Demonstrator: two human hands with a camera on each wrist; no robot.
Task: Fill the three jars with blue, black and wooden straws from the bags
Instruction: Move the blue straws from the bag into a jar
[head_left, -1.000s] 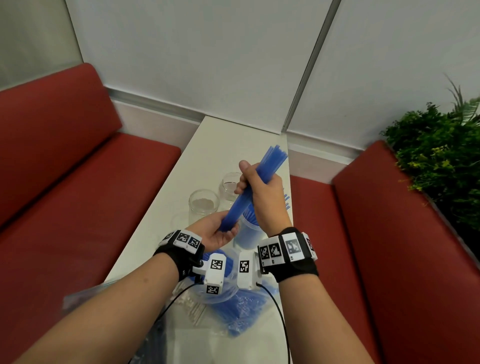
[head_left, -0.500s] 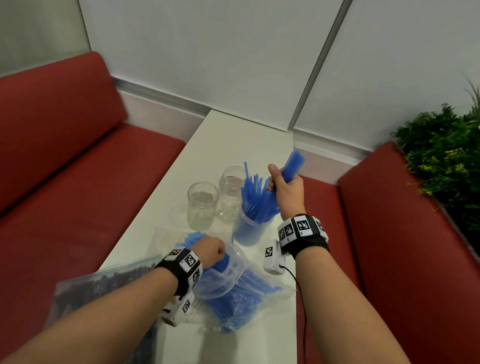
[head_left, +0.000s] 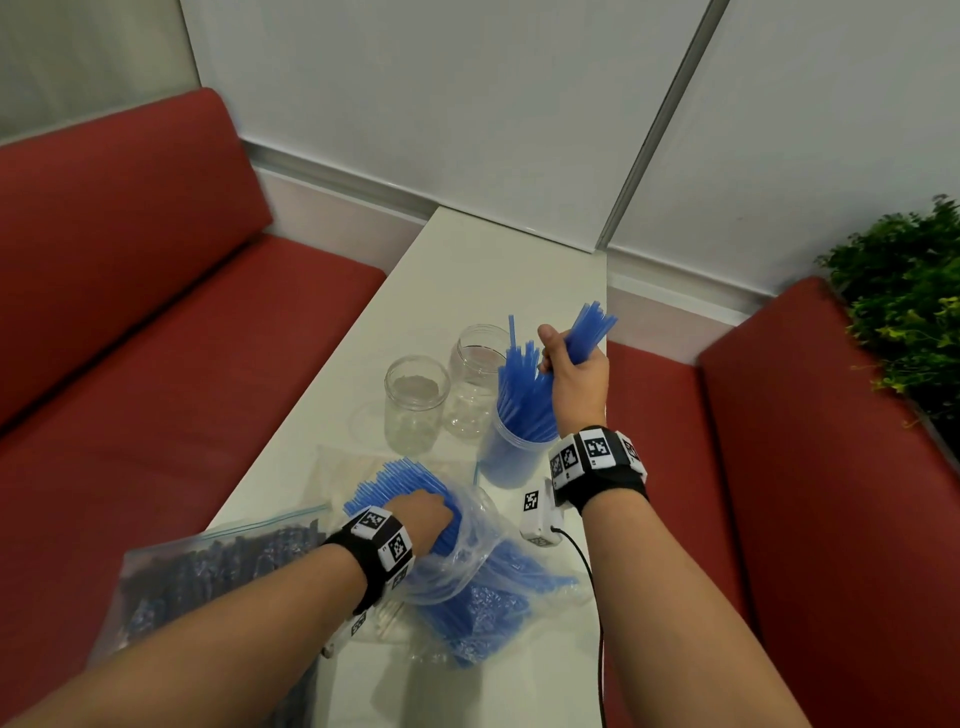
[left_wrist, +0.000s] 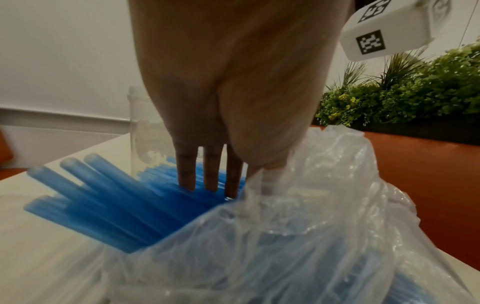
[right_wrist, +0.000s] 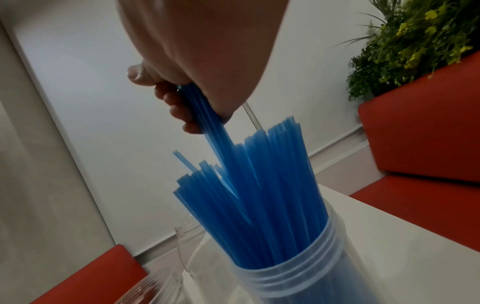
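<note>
My right hand (head_left: 569, 364) (right_wrist: 187, 102) grips a bundle of blue straws (head_left: 592, 327) (right_wrist: 207, 115) near its top. The bundle's lower ends stand in the rightmost jar (head_left: 506, 460) (right_wrist: 298, 267), among other blue straws. My left hand (head_left: 423, 512) (left_wrist: 228, 181) reaches into the mouth of a clear bag (head_left: 467, 582) (left_wrist: 298, 236). Its fingers and thumb close on the loose blue straws (head_left: 395, 483) (left_wrist: 103, 205) that stick out of it. Two empty clear jars (head_left: 415, 410) (head_left: 475, 389) stand left of the filled one.
A zip bag of black straws (head_left: 208, 577) lies at the near left of the narrow white table (head_left: 467, 270). Red sofa seats flank the table on both sides. A green plant (head_left: 904, 306) stands behind the right seat.
My left hand left the raised bundle and came down into the bag of blue straws. My right hand lowered the bundle so its ends stand in the jar.
</note>
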